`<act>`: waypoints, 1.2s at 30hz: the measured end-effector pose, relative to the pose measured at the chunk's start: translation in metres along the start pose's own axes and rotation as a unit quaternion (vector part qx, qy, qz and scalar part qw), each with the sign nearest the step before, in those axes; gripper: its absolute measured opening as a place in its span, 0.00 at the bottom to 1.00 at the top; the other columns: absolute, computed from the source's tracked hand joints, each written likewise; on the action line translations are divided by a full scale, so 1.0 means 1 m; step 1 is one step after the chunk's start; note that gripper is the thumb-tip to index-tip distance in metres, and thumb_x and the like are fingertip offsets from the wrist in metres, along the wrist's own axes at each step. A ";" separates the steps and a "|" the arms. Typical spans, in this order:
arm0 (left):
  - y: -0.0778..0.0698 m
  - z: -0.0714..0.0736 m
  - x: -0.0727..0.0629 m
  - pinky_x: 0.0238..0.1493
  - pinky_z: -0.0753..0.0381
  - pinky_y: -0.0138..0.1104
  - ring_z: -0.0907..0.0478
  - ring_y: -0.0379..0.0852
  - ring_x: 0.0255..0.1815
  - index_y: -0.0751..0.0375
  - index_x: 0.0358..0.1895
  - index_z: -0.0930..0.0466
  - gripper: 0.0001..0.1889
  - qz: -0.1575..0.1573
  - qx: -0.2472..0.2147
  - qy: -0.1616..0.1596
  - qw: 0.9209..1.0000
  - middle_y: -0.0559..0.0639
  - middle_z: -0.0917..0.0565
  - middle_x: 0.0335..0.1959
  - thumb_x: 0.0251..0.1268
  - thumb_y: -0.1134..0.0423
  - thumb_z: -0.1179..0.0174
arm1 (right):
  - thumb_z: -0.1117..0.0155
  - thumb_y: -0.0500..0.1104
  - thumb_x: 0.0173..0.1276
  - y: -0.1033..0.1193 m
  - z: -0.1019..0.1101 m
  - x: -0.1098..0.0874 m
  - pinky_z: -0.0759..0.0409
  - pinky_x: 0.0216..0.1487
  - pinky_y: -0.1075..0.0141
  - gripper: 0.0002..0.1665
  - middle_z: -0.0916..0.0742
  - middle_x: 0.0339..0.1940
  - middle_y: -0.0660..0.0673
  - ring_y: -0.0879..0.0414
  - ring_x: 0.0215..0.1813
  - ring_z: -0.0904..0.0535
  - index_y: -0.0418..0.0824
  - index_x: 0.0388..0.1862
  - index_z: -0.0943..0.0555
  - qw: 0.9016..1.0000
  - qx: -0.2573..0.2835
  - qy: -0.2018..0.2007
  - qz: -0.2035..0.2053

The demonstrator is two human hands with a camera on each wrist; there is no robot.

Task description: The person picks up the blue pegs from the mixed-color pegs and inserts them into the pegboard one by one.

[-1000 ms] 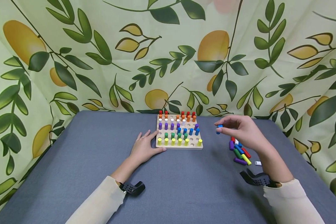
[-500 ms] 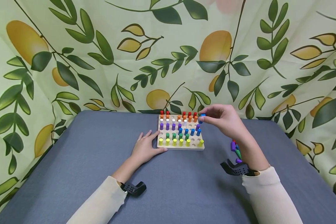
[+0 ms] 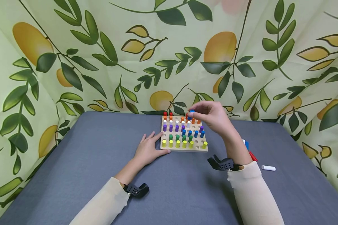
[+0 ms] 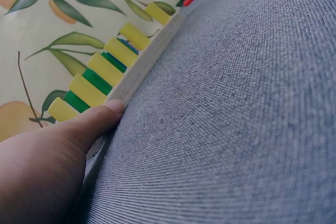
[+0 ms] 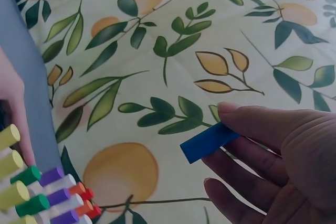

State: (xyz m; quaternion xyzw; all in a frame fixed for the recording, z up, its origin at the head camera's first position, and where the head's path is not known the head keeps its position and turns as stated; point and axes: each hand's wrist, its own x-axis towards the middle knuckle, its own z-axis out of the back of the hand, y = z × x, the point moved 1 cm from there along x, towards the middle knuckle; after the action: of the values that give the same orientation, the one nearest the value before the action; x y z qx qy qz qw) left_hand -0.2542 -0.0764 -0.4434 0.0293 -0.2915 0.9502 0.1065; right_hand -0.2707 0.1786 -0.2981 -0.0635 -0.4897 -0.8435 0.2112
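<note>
A wooden pegboard [image 3: 183,150] stands on the table, with rows of yellow, green, blue, purple, white, orange and red pegs upright in its holes. My left hand [image 3: 147,149] rests at its left side; in the left wrist view the thumb [image 4: 100,120] lies along the front edge with yellow pegs [image 4: 122,52] just beyond. Above the board's back right part, my right hand [image 3: 213,117] pinches a blue peg [image 5: 209,142] between thumb and fingertips. That peg tilts in the right wrist view and hides a few back-row pegs in the head view.
On the table to the right lie loose pegs: a white one [image 3: 268,168], a red one [image 3: 253,156] and a blue one [image 3: 246,145], with others behind my right forearm. A leaf-patterned cloth [image 3: 101,78] hangs behind the grey tabletop [image 3: 101,125].
My right hand has carried the blue peg leftward from near the loose pegs to above the board's back part. My left hand keeps its place at the board.
</note>
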 end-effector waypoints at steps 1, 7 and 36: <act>0.000 0.000 0.000 0.84 0.52 0.56 0.38 0.57 0.80 0.53 0.75 0.30 0.46 -0.001 0.000 -0.001 1.000 0.61 0.29 0.74 0.53 0.36 0.28 | 0.25 0.46 0.64 -0.001 -0.002 0.001 0.18 0.36 0.68 0.15 0.10 0.37 0.47 0.56 0.35 0.17 0.40 0.46 0.13 1.000 0.004 0.000 0.000; -0.003 -0.002 0.002 0.84 0.52 0.56 0.37 0.57 0.80 0.53 0.74 0.30 0.46 -0.004 0.001 -0.004 1.000 0.60 0.28 0.74 0.53 0.36 0.28 | 0.25 0.46 0.65 -0.005 -0.014 0.005 0.19 0.36 0.66 0.14 0.10 0.37 0.46 0.54 0.36 0.17 0.41 0.46 0.13 1.000 0.021 0.012 -0.005; 0.000 0.000 0.000 0.83 0.51 0.59 0.38 0.59 0.80 0.53 0.74 0.30 0.47 0.003 0.000 -0.001 1.000 0.62 0.29 0.74 0.53 0.36 0.28 | 0.29 0.41 0.67 -0.055 -0.049 0.016 0.12 0.52 0.56 0.12 0.09 0.45 0.40 0.50 0.46 0.11 0.37 0.47 0.13 0.996 -0.017 0.046 -0.076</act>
State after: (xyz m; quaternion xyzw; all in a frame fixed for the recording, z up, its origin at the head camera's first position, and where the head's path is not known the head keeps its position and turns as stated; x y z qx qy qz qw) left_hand -0.2542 -0.0764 -0.4433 0.0297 -0.2918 0.9504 0.1037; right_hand -0.3028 0.1557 -0.3623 0.0087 -0.4685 -0.8674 0.1676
